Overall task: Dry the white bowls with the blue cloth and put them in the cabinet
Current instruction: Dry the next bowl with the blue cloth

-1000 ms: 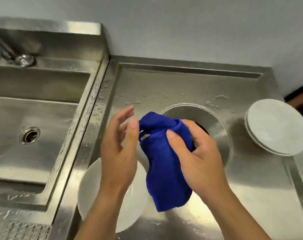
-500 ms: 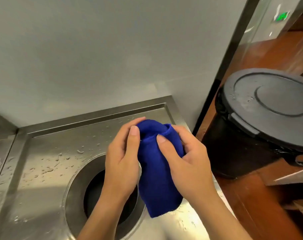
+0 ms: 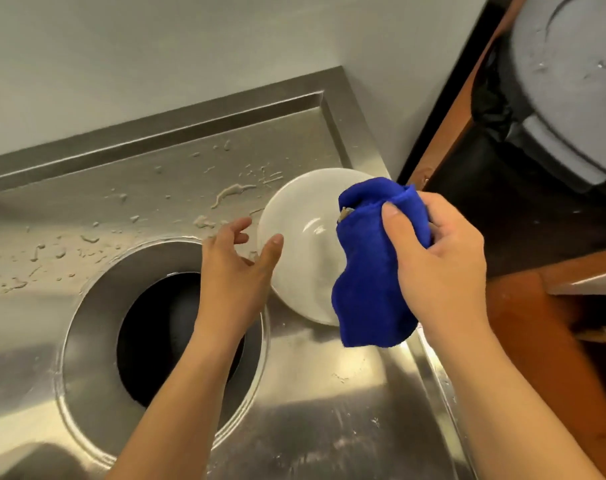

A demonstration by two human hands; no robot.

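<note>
A white bowl [image 3: 294, 244] is being reached for, so it can be dried. It sits on the wet steel table [image 3: 329, 410] near the back right corner and seems to be upside down. The left hand [image 3: 232, 271] is held open at its rim, and nothing is held. The blue cloth [image 3: 370, 289] is bunched up and gripped tight by the right hand [image 3: 440, 265]. Next, the bowl should be picked up firmly, since it may be slippery.

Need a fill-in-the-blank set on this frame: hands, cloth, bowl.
The right hand grips a ___ cloth.
The left hand is ___, fingers spread beside the white bowl.
The round opening in the steel counter lies on the bowl's ___ side.
Missing: blue; open; left.
</note>
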